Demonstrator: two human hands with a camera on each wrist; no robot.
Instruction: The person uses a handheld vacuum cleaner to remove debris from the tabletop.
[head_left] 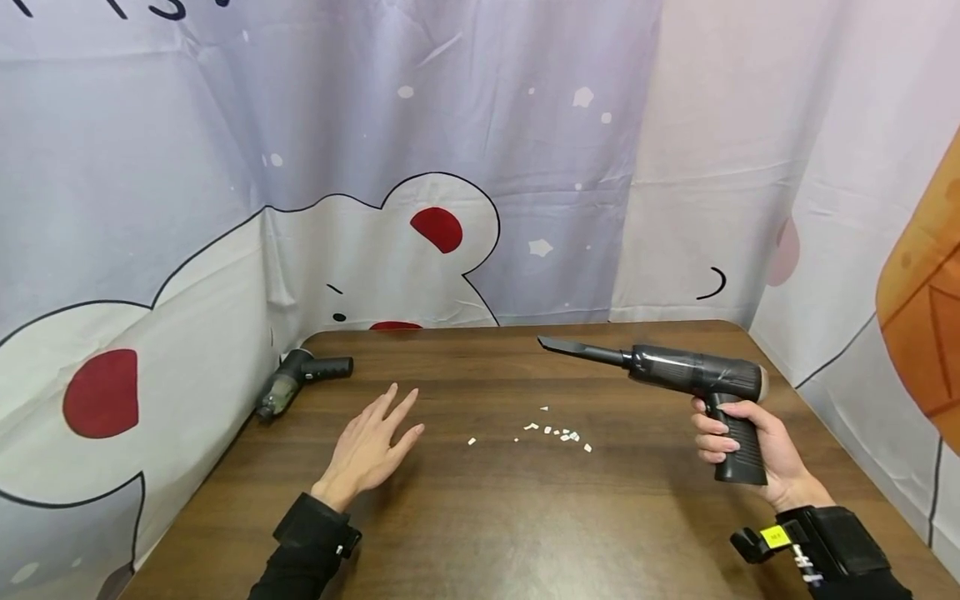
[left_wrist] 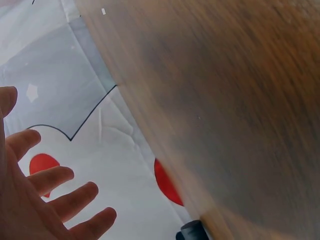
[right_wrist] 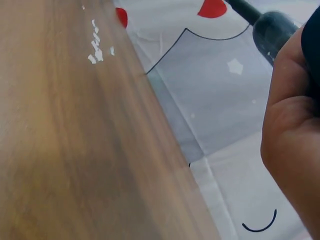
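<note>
My right hand grips the black handle of a handheld vacuum cleaner, holding it above the right side of the table. Its narrow flat nozzle points left. In the right wrist view, only part of the vacuum's front shows past the hand. Over the left part of the table, my left hand hovers with its fingers spread and nothing in it. Small white paper scraps lie scattered mid-table, between the two hands.
A second dark tool with a handle and a clear section lies at the table's back left corner. The brown wooden table meets a printed cloth curtain behind and at both sides. A thin cable hangs along the right curtain.
</note>
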